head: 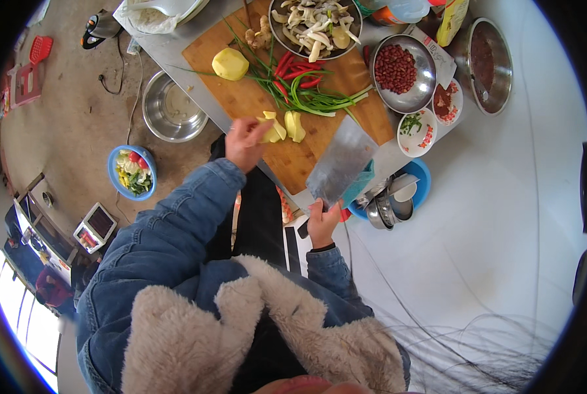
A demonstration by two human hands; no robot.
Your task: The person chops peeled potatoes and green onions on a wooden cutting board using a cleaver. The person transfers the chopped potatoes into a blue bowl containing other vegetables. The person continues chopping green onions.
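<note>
My right hand (pixel 321 224) is closed on the handle end of a broad cleaver (pixel 342 160), whose blade lies over the right front part of a wooden cutting board (pixel 283 160). My left hand (pixel 246 143) is at the board's left edge, its fingers at cut pieces of peeled potato (pixel 272 129); whether they grip a piece cannot be told. Just right of those stands another potato chunk (pixel 294 126). Farther back on the board are a whole peeled potato (pixel 230 64), red chilies (pixel 298 71), green onions (pixel 318 101) and ginger root (pixel 259 34).
Behind are a bowl of sliced mushrooms (pixel 318 29) and a steel bowl of red peanuts (pixel 396 69). Small bowls with chopped greens (pixel 411 124) and red powder (pixel 443 101) sit at right. A blue basin of dishes (pixel 424 177) stands below the table; a steel basin (pixel 175 108) is at left.
</note>
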